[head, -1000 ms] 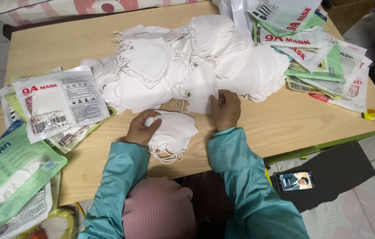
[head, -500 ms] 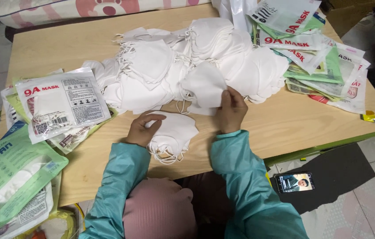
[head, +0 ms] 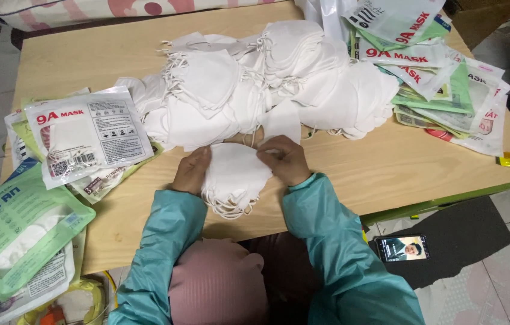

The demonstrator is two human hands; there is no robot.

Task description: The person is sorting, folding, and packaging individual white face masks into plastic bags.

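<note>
White and green flat pouches [head: 89,135] stacked at table's left; similar pouches [head: 441,72] heaped upper right; lit phone screen [head: 402,248] on floor.

Wooden table [head: 387,174]: white mask heap [head: 255,90], packet stacks [head: 441,72] both ends.

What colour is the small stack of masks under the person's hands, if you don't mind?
White, seen in the head view: the small stack of fabric masks.
</note>
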